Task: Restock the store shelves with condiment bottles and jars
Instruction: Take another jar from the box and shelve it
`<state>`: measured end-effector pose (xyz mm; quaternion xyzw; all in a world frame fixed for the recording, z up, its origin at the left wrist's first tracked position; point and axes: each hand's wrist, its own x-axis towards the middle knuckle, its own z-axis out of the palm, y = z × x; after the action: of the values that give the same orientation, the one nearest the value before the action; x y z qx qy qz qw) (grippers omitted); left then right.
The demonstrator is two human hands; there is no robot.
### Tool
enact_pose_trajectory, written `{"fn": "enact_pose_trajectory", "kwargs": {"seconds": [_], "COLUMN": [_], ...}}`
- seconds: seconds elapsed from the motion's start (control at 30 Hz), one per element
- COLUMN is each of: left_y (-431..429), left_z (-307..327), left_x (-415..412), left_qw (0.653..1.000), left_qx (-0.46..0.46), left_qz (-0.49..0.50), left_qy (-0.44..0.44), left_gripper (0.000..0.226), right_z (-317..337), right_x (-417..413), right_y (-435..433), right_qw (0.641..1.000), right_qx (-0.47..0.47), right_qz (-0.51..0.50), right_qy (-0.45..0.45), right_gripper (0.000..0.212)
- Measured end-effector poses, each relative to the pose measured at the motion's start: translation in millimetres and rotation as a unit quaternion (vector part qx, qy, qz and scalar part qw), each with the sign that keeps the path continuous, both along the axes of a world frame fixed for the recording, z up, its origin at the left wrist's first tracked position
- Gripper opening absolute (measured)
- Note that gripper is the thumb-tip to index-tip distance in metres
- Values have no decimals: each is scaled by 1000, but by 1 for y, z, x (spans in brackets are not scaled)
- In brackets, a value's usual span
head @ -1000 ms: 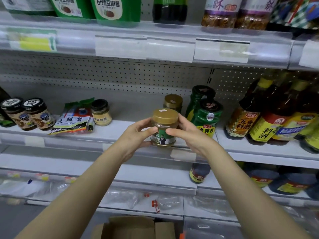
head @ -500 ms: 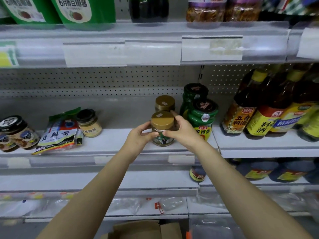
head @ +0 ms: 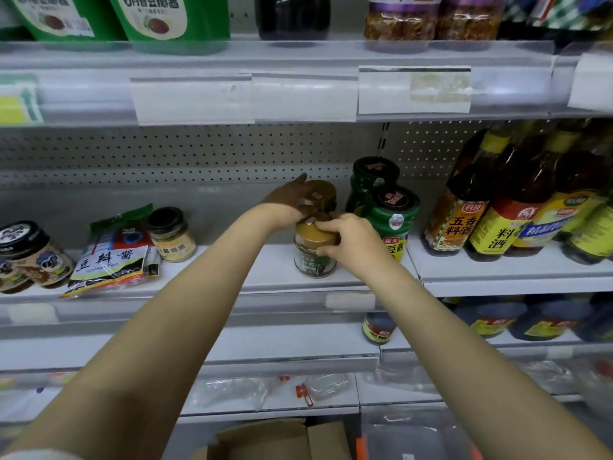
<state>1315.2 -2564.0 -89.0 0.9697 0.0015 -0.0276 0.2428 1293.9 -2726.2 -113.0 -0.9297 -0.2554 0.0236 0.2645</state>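
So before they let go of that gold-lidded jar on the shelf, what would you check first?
1. Front gold-lidded jar stands upright on the shelf: ok.
2. It sits back from the shelf's front edge: ok.
3. Its label faces outward: ok.
4. Right hand has a hold on it: ok, fingers curl round the lid.
5. Rear gold-lidded jar is steady: cannot tell; the left hand touches it with fingers stretched out and covers its side.
6. There is a gap to the green-lidded jar: cannot tell, the right hand hides it.
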Motion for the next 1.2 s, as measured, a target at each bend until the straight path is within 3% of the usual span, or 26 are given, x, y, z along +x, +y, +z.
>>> {"fn": "enact_pose_trajectory", "kwargs": {"seconds": [0.1, 0.23, 0.67, 1.2], "left_y": [-2, -3, -3, -7], "left_z": [-7, -12, -34, -36], "left_x": [14, 21, 23, 12], "left_qw": [998, 993, 992, 991], "left_qx": [36, 102, 120, 119], "left_qz": [-37, -58, -46, -50], "left_qy": [29, 3, 10, -21], "left_gripper": [55, 47, 44, 43], "right_z": [4, 7, 11, 3], "right_x": [1, -1, -4, -13], "right_y": [2, 4, 5, -6], "right_qw": [1000, 998, 996, 999], "right_qx": [-26, -68, -89, -22], "right_qz": [4, 8, -11, -26], "right_qy": [2, -16, -9, -13], "right_gripper": [58, 57, 53, 56]}}
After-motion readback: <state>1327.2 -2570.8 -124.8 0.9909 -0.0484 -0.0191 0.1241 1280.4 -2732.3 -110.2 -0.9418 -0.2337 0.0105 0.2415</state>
